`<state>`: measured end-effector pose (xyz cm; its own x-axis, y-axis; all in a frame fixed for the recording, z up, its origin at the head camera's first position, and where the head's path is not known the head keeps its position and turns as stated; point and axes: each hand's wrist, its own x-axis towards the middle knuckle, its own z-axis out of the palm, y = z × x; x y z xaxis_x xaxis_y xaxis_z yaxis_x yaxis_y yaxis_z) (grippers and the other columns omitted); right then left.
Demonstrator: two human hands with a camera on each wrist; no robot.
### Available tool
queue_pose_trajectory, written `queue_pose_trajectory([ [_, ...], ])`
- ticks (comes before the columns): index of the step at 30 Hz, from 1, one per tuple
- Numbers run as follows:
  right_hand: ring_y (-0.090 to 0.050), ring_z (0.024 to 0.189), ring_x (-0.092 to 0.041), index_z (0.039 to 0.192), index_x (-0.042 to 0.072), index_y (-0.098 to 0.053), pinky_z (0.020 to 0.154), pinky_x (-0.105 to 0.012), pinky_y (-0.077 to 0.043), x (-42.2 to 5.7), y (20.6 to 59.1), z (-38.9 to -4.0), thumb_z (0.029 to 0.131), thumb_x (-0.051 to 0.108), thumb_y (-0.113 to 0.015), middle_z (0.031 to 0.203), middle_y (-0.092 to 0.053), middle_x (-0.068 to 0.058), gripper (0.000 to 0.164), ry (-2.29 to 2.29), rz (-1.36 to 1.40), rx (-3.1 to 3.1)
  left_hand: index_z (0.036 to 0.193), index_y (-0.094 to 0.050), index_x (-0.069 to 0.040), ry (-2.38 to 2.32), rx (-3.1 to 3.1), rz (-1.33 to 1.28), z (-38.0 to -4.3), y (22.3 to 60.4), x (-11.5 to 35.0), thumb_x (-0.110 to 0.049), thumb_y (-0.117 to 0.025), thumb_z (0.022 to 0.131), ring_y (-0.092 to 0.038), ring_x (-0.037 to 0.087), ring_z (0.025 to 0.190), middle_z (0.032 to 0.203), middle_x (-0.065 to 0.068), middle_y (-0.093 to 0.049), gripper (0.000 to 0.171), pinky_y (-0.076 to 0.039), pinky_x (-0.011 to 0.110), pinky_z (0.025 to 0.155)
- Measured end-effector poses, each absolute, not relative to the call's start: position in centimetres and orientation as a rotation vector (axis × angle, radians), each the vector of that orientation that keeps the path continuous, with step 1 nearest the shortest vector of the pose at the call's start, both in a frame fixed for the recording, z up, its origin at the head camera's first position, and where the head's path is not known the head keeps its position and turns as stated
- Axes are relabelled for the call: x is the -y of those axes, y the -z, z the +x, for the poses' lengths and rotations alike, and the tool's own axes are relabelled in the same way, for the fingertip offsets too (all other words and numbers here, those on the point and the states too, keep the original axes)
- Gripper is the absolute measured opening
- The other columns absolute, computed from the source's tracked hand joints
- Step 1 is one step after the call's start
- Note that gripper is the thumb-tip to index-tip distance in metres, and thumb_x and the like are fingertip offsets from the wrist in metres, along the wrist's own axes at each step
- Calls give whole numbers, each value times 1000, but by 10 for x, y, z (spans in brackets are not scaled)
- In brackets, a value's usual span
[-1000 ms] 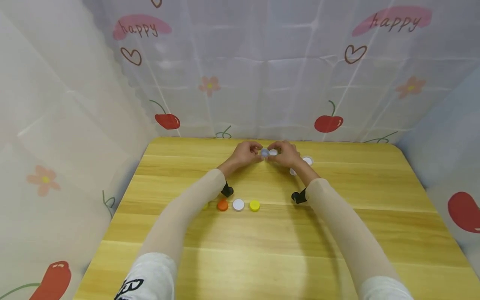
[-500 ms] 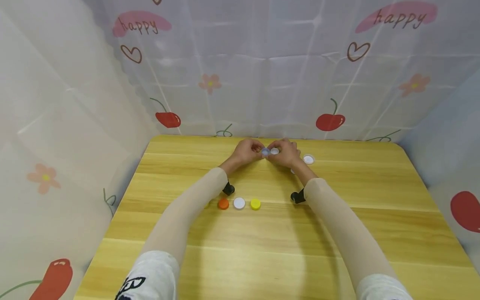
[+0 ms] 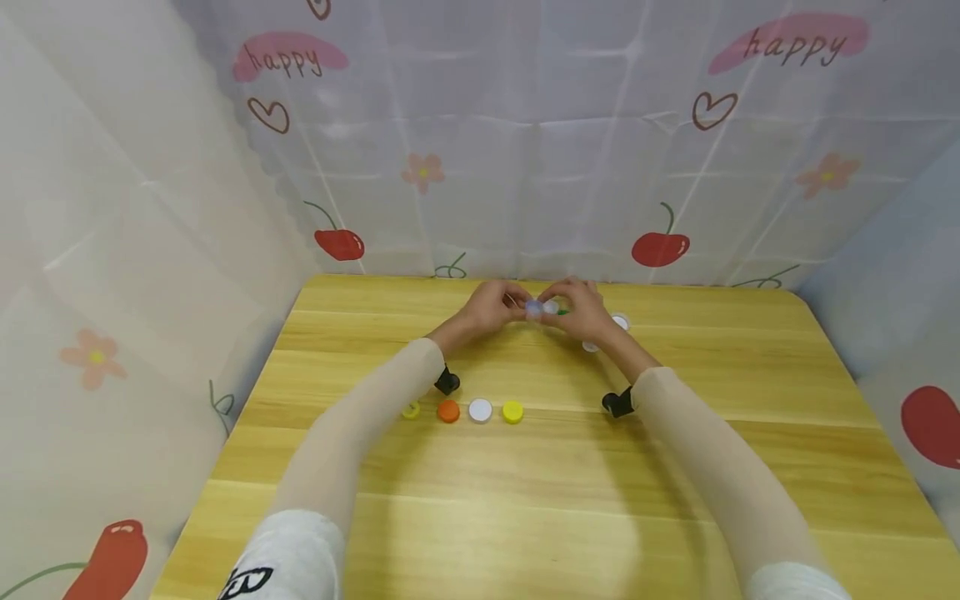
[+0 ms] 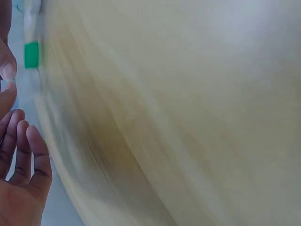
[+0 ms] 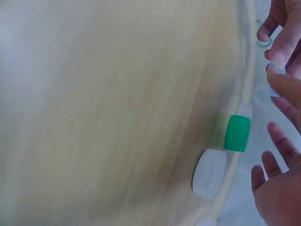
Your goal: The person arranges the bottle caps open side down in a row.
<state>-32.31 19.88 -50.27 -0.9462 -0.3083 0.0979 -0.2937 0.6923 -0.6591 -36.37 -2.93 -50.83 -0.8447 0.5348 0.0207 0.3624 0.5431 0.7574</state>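
Observation:
At the table's far edge my left hand (image 3: pixel 491 306) and right hand (image 3: pixel 583 310) meet fingertip to fingertip. Between them they pinch a small bluish translucent cap (image 3: pixel 533 308), mostly covered by fingers in the wrist views. Under my right hand's arch lie a white cap (image 3: pixel 551 307) and a green cap (image 5: pixel 237 133). The remaining fingers of my right hand (image 5: pixel 277 188) spread loosely in the right wrist view. Another white cap (image 5: pixel 209 173) lies nearer the right wrist.
On the wooden table (image 3: pixel 525 500), a row holds a yellow ring-like cap (image 3: pixel 411 410), an orange cap (image 3: pixel 448 411), a white cap (image 3: pixel 480 410) and a yellow cap (image 3: pixel 512 412). White caps (image 3: pixel 620 322) lie beside my right wrist. A patterned curtain (image 3: pixel 525 192) hangs behind.
My right forearm has swung slightly outward to the right, and the green cap now shows under that hand. The left wrist has shifted a little left. The fingertips stay together at the translucent cap.

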Motion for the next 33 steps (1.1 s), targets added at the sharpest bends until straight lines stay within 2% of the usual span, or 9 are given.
queue_pose_trajectory([
  [5,-52,128,-42,117,10,-79,113,-62,-29,-206,503,-303,95,22,-85,131,-67,-17,26,1231,-680,-2813,119,-80,-14,-1220,-2503,880,-341,504,38,-27,-82,98,-68,17,94,110,2,-75,25,-57,27,79],
  [8,-49,126,-45,116,16,-79,106,-60,-36,-208,506,-284,93,21,-87,128,-66,-12,24,1311,-690,-2756,118,-80,-14,-1256,-2471,930,-320,502,44,-26,-83,97,-69,15,93,108,2,-75,24,-58,26,81],
  [12,-47,123,-43,115,21,-77,102,-57,-40,-207,508,-254,91,20,-89,126,-67,-6,27,1407,-720,-2707,118,-80,-15,-1364,-2413,942,-289,504,51,-24,-84,97,-68,14,92,106,1,-75,24,-59,26,80],
  [19,-54,120,-31,114,27,-76,103,-56,-44,-201,515,-209,87,20,-92,122,-70,2,32,1491,-780,-2666,115,-82,-21,-1524,-2354,937,-236,514,61,-27,-87,93,-67,13,91,104,-3,-76,24,-59,27,79],
  [25,-54,117,-20,114,29,-76,100,-52,-44,-197,518,-185,86,19,-93,119,-71,4,35,1560,-803,-2625,114,-81,-29,-1571,-2330,948,-210,519,67,-30,-88,92,-66,13,92,102,-7,-75,23,-59,27,81],
  [28,-53,116,-22,114,29,-75,100,-51,-43,-196,517,-180,85,16,-93,118,-71,5,36,1592,-820,-2603,115,-80,-29,-1580,-2314,928,-203,518,68,-31,-87,93,-67,13,92,103,-8,-75,23,-59,27,83],
  [33,-55,116,-34,113,27,-75,99,-47,-45,-195,513,-176,85,13,-93,117,-70,4,37,1630,-846,-2605,122,-79,-20,-1598,-2209,792,-196,510,70,-27,-79,101,-68,17,98,112,1,-77,23,-59,29,89],
])
